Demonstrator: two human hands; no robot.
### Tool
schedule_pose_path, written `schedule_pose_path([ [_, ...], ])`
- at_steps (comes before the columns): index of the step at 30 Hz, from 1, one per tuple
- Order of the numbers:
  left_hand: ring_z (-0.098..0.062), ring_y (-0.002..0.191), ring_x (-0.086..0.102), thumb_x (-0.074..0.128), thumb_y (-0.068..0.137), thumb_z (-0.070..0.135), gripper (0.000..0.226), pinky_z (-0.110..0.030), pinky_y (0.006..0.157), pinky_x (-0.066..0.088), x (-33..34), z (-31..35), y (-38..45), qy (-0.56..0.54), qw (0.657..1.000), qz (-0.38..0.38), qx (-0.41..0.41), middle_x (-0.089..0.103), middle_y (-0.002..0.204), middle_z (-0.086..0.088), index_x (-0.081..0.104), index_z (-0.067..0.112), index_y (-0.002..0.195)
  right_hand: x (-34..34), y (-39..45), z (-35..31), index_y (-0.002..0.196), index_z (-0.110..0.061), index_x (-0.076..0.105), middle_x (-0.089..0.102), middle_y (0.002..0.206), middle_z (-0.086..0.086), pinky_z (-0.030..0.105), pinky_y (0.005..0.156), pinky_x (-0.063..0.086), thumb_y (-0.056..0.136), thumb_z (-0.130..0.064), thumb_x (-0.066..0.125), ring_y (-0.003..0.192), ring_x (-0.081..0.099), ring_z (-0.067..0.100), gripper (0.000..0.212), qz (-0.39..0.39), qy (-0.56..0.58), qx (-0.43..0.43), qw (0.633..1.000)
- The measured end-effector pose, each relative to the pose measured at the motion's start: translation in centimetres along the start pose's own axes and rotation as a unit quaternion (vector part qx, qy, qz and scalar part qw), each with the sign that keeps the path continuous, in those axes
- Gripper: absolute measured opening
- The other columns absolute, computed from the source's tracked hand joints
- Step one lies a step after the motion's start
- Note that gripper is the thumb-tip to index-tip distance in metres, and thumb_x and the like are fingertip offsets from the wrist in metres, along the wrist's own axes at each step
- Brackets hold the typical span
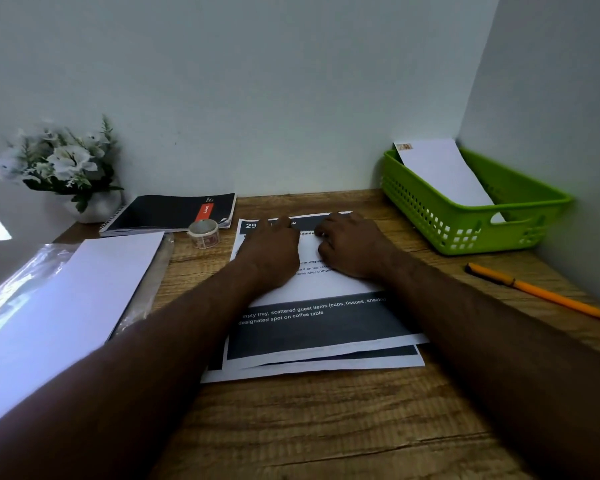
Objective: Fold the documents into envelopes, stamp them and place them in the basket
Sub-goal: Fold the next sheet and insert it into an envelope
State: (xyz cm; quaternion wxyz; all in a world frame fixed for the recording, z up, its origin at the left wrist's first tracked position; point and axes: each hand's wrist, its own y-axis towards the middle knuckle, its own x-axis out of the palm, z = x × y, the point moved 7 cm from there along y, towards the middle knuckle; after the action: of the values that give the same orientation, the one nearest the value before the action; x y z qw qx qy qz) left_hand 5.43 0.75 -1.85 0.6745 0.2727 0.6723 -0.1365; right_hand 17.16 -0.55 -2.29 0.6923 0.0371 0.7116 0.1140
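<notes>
The documents (323, 327) lie stacked mid-counter (326, 427), loosely fanned. Left hand (274, 252) and right hand (352, 249) rest flat with fingers relaxed on the top sheet's far half, probably steadying it for folding. Beyond, the basket (465, 216) holds one stamped envelope (444, 174).

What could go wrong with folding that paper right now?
The top sheet lies crooked on the sheets below, so both hands might grab two or fold it lopsided. The stamp roll sits close by the left hand and might get knocked away.
</notes>
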Motion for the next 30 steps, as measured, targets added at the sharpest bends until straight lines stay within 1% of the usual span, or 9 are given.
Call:
schedule_pose_path([
  [4,-0.035,0.113,0.051,0.042,0.088,0.01,0.032,-0.041,0.092,0.044,-0.9,-1.7,-1.3,0.016,0.999,0.011,-0.039,0.051,0.124,-0.015,0.059,0.005,0.114,-0.8,-0.6,1.9,0.099,-0.018,0.065,0.06,0.112,0.01,0.039,0.092,0.044,0.069,-0.047,0.018,0.106,0.055,0.032,0.063,0.028,-0.003,0.027,0.999],
  [9,-0.032,0.103,0.059,0.045,0.087,0.011,0.027,-0.039,0.083,0.049,-2.1,-3.7,-2.3,0.062,0.994,0.034,-0.081,0.06,0.113,-0.016,0.064,0.005,0.105,-1.6,-1.7,4.5,0.097,-0.012,0.065,0.063,0.113,0.011,0.033,0.085,0.044,0.083,-0.039,0.037,0.103,0.057,0.029,0.041,0.06,-0.028,0.077,0.995],
  [13,-0.033,0.102,0.058,0.044,0.092,0.02,0.024,-0.04,0.083,0.047,-2.0,-3.9,-1.4,-0.016,0.993,0.098,-0.06,0.06,0.11,-0.015,0.064,0.008,0.1,-1.5,-1.8,3.9,0.109,-0.019,0.063,0.059,0.118,0.006,0.036,0.089,0.04,0.081,-0.045,0.024,0.111,0.053,0.028,0.054,0.086,-0.029,0.057,0.994],
  [16,-0.031,0.11,0.055,0.045,0.095,0.041,0.034,-0.041,0.091,0.046,-0.7,-3.7,-0.5,-0.09,0.992,0.077,-0.042,0.059,0.114,-0.011,0.065,0.016,0.106,-1.1,-1.2,3.4,0.122,-0.03,0.058,0.056,0.125,-0.001,0.041,0.1,0.037,0.088,-0.048,0.046,0.121,0.048,0.022,0.041,0.065,0.041,0.027,0.997],
  [18,-0.027,0.112,0.053,0.05,0.092,0.048,0.035,-0.042,0.092,0.043,-0.5,-4.1,-0.1,-0.095,0.992,0.074,-0.048,0.061,0.113,-0.006,0.065,0.02,0.108,-0.3,-0.7,3.1,0.127,-0.036,0.053,0.052,0.13,-0.004,0.047,0.106,0.03,0.087,-0.056,0.051,0.127,0.042,0.021,0.045,0.021,0.072,0.025,0.997],
  [22,-0.02,0.107,0.055,0.059,0.089,0.044,0.021,-0.037,0.091,0.04,-0.6,-4.3,0.2,-0.155,0.983,0.094,-0.042,0.063,0.107,0.002,0.064,0.025,0.095,0.3,-0.6,2.6,0.131,-0.041,0.049,0.044,0.139,-0.007,0.048,0.107,0.022,0.09,-0.058,0.045,0.134,0.033,0.02,0.045,-0.01,0.076,0.026,0.997],
  [24,-0.023,0.11,0.053,0.057,0.089,0.045,0.016,-0.045,0.096,0.04,-0.3,-3.9,0.2,-0.153,0.984,0.086,-0.032,0.06,0.108,0.001,0.061,0.03,0.089,0.0,-0.7,2.7,0.129,-0.041,0.05,0.043,0.139,-0.007,0.048,0.105,0.02,0.09,-0.057,0.046,0.134,0.032,0.02,0.043,-0.013,0.081,0.03,0.996],
  [27,-0.025,0.121,0.044,0.049,0.092,0.05,0.021,-0.053,0.106,0.028,0.3,-3.6,0.1,-0.136,0.988,0.065,-0.034,0.055,0.118,-0.001,0.057,0.032,0.1,-0.1,-0.5,2.7,0.123,-0.04,0.055,0.048,0.129,-0.005,0.048,0.104,0.026,0.085,-0.059,0.051,0.129,0.036,0.021,0.042,-0.02,0.104,0.033,0.994],
  [30,-0.025,0.123,0.043,0.045,0.092,0.055,0.035,-0.049,0.107,0.026,0.3,-3.2,0.0,-0.109,0.992,0.065,-0.02,0.054,0.121,-0.002,0.058,0.031,0.113,-0.6,-0.5,2.4,0.105,-0.042,0.06,0.055,0.111,-0.011,0.052,0.1,0.036,0.063,-0.07,0.048,0.117,0.046,0.019,0.052,-0.023,0.166,0.038,0.985],
])
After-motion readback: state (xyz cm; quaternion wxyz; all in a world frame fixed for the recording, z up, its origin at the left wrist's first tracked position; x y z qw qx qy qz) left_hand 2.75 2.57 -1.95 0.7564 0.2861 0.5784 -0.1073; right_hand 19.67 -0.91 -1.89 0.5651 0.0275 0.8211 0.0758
